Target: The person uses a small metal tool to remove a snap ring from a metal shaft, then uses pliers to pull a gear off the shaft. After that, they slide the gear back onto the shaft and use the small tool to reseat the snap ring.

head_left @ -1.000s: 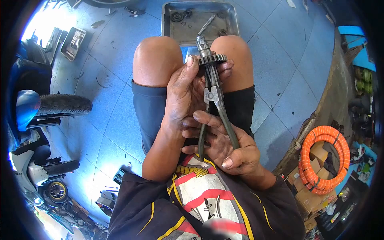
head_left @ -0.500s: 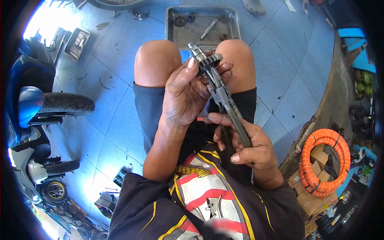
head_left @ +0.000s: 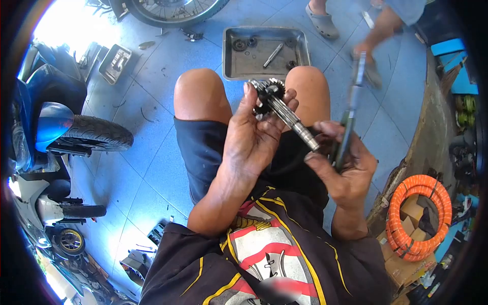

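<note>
My left hand (head_left: pixel 251 137) is closed around a splined gear shaft (head_left: pixel 295 123), with toothed gears (head_left: pixel 274 90) at its far end between my knees. The bare splined end slants down to the right toward my other hand. In my right hand (head_left: pixel 351 170) is a pair of pliers (head_left: pixel 345 133) with dark green handles. Their metal jaws point up and away, blurred by motion and apart from the shaft. Grease darkens the fingers of both hands.
Beyond my knees, a metal tray (head_left: pixel 226 58) holds several gears and another shaft (head_left: pixel 273 56). Another person's leg (head_left: pixel 380 33) and clog (head_left: pixel 322 25) are at the upper right. Motorcycles stand left; a coiled orange hose (head_left: pixel 396 223) lies right; a smaller parts tray (head_left: pixel 108 76) sits upper left.
The pliers have come away from the shaft and swung up to the right in my right hand. My left hand has tilted the shaft. Another person's leg has appeared at upper right.
</note>
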`<state>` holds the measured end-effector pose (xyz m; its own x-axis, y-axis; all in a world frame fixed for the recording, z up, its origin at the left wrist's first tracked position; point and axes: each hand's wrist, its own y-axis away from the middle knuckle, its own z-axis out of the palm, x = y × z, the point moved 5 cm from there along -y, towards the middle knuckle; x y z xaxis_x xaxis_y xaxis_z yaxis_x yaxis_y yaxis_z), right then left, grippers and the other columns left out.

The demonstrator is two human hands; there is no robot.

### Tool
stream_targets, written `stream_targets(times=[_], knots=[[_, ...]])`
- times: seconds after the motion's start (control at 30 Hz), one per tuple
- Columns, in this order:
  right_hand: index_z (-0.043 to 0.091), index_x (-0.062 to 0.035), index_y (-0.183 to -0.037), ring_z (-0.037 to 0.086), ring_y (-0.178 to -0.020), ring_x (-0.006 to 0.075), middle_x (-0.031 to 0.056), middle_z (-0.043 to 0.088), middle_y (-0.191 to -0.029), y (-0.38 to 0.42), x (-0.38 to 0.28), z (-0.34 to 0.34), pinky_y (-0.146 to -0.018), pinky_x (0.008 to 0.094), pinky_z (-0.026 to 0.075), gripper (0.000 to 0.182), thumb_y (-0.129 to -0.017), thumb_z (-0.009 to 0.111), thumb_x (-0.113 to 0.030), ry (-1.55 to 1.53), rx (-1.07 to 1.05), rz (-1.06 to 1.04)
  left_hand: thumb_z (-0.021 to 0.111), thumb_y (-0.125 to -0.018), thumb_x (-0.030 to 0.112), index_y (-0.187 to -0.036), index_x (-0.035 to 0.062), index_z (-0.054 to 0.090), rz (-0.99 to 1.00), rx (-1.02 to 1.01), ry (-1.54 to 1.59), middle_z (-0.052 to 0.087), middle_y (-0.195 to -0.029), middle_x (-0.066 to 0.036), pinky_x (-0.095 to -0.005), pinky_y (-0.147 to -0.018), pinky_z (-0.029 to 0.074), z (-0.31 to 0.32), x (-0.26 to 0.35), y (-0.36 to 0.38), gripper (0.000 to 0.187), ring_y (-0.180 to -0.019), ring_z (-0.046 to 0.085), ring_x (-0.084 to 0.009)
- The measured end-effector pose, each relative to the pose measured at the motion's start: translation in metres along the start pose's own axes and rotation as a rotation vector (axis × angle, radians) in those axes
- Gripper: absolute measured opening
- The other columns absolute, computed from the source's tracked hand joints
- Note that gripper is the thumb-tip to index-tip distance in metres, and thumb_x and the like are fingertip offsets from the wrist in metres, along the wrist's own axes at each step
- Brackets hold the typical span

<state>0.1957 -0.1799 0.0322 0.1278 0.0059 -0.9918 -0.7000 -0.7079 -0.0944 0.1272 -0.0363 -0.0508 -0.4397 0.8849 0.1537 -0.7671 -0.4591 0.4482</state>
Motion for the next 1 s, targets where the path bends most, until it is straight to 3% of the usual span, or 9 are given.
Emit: stream_targets(times=[0.2, 0.27, 0.3, 0.37, 0.43, 0.53, 0.7, 0.8, 1.0], knots=[[0.065, 0.0021, -0.102, 0.06, -0.073, 0.0068, 0.0038, 0.065, -0.082, -0.012, -0.005, -0.005, -0.064, 0.0215, 0.047, 0.024, -0.081, 0.076, -0.002, 0.154, 0.146, -0.099, 0.052, -0.099, 0.042, -0.129, -0.0048, 0.046, -0.052, -0.027, 0.028, 0.054, -0.125, -0.034, -0.0481, -0.103, 0.048, 0.001, -0.009, 0.02, 0.056, -0.117, 0.057, -0.0413], [0.062, 0.0056, -0.104, 0.065, -0.072, 0.0157, 0.0135, 0.066, -0.091, -0.031, -0.018, -0.013, -0.065, 0.0291, 0.056, 0.019, -0.086, 0.065, 0.003, 0.177, 0.055, -0.137, 0.056, -0.099, 0.034, -0.12, 0.0058, 0.054, -0.063, -0.131, -0.073, 0.066, -0.112, -0.015, -0.0456, -0.096, 0.053, 0.004, -0.003, 0.03, 0.035, -0.106, 0.065, -0.0319], [0.062, 0.0056, -0.104, 0.065, -0.072, 0.0157, 0.0135, 0.066, -0.091, -0.04, -0.024, -0.014, -0.065, 0.0291, 0.056, 0.019, -0.086, 0.065, 0.003, 0.173, 0.069, -0.136, 0.058, -0.096, 0.037, -0.129, 0.0074, 0.05, -0.071, -0.211, -0.21, 0.063, -0.118, -0.016, -0.0451, -0.095, 0.053, 0.003, -0.001, 0.033, 0.045, -0.107, 0.065, -0.032], [0.064, 0.0055, -0.101, 0.06, -0.065, 0.0097, 0.0053, 0.063, -0.076, -0.06, -0.036, -0.008, -0.06, 0.0234, 0.049, 0.02, -0.086, 0.071, -0.006, -0.067, -0.053, -0.098, 0.059, -0.095, 0.04, -0.133, 0.0066, 0.047, -0.099, -0.278, -0.262, 0.061, -0.121, -0.017, -0.0447, -0.096, 0.053, -0.005, 0.004, 0.035, 0.053, -0.107, 0.065, -0.0324], [0.064, 0.0057, -0.101, 0.06, -0.064, 0.0102, 0.0055, 0.063, -0.076, -0.073, -0.05, -0.002, -0.059, 0.0242, 0.05, 0.02, -0.087, 0.07, -0.007, -0.081, -0.121, -0.066, 0.071, -0.085, 0.042, -0.141, 0.0019, 0.036, -0.024, -0.375, -0.393, 0.054, -0.129, -0.019, -0.0414, -0.097, 0.052, -0.004, 0.017, 0.037, 0.077, -0.11, 0.063, -0.0319], [0.065, 0.0055, -0.105, 0.061, -0.062, 0.0131, 0.0083, 0.063, -0.079, -0.094, -0.055, 0.01, -0.051, 0.0275, 0.052, 0.022, -0.087, 0.068, -0.008, -0.09, -0.248, -0.059, 0.079, -0.079, 0.035, -0.138, -0.0024, 0.038, 0.097, -0.611, -0.598, 0.055, -0.127, -0.02, -0.0403, -0.098, 0.05, 0.016, 0.032, 0.039, 0.081, -0.112, 0.062, -0.0298], [0.067, 0.0021, -0.102, 0.058, -0.059, 0.009, 0.0042, 0.062, -0.076, -0.115, -0.07, 0.04, -0.049, 0.0235, 0.049, 0.026, -0.087, 0.072, -0.019, -0.027, -0.42, -0.039, 0.083, -0.07, 0.006, -0.129, -0.0044, 0.045, 0.01, -0.612, -0.746, 0.063, -0.117, -0.017, -0.0374, -0.096, 0.05, 0.032, 0.053, 0.046, 0.071, -0.105, 0.064, -0.0235], [0.068, 0.0014, -0.103, 0.058, -0.06, 0.0074, 0.0041, 0.064, -0.078, -0.121, -0.077, 0.053, -0.049, 0.0226, 0.048, 0.028, -0.088, 0.071, -0.022, 0.044, -0.458, -0.073, 0.082, -0.07, 0.001, -0.129, -0.0049, 0.045, -0.019, -0.596, -0.761, 0.063, -0.116, -0.017, -0.0357, -0.095, 0.05, 0.031, 0.051, 0.048, 0.069, -0.102, 0.065, -0.0237], [0.067, 0.0055, -0.1, 0.059, -0.061, 0.008, 0.0092, 0.069, -0.08, -0.133, -0.062, 0.072, -0.053, 0.0209, 0.046, 0.021, -0.09, 0.07, -0.012, -0.129, -0.517, 0.224, 0.085, -0.07, 0.006, -0.123, -0.0023, 0.049, 0.023, -0.618, -0.604, 0.063, -0.115, -0.018, -0.0352, -0.099, 0.048, 0.03, 0.046, 0.039, 0.065, -0.11, 0.061, -0.0231]])
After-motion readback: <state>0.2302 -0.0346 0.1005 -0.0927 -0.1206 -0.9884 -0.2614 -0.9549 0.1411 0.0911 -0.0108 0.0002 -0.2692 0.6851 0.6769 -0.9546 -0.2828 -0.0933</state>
